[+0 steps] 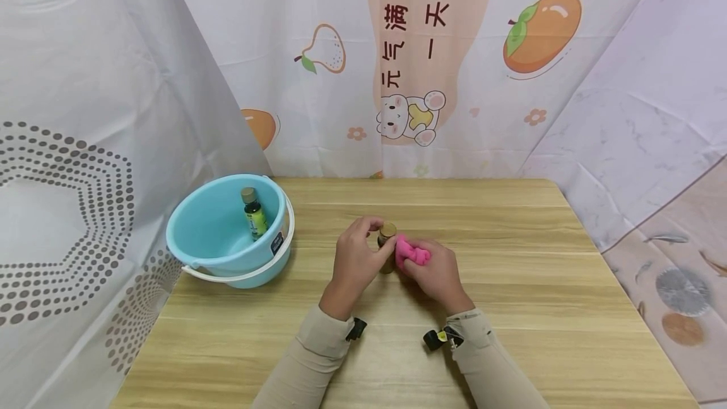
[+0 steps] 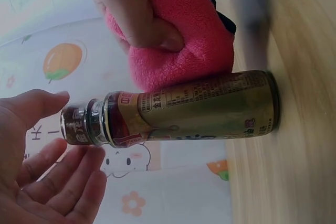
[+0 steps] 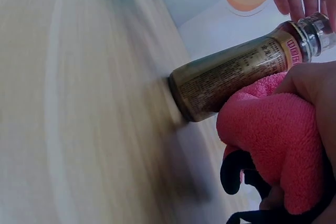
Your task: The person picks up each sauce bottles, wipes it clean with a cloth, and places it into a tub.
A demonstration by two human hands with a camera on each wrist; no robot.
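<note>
A small glass bottle [image 1: 387,264] with a gold-green label and a gold cap [image 2: 76,124] stands upright on the wooden table. My left hand [image 1: 354,254] has its thumb and fingertips at the cap, on either side of it. A bunched pink cloth [image 1: 413,254] is gripped in my right hand [image 1: 442,273]. In the left wrist view, the cloth presses against the side of the bottle's label, with the right thumb on top of the folds. The right wrist view shows the cloth beside the label and the left fingers behind the bottle's neck.
A light blue bucket [image 1: 195,226] with a white handle [image 1: 250,273] stands at the table's left edge. Inside it leans another bottle [image 1: 255,216] with a green-yellow label. A printed curtain [image 1: 318,118] hangs behind the table [image 1: 511,219].
</note>
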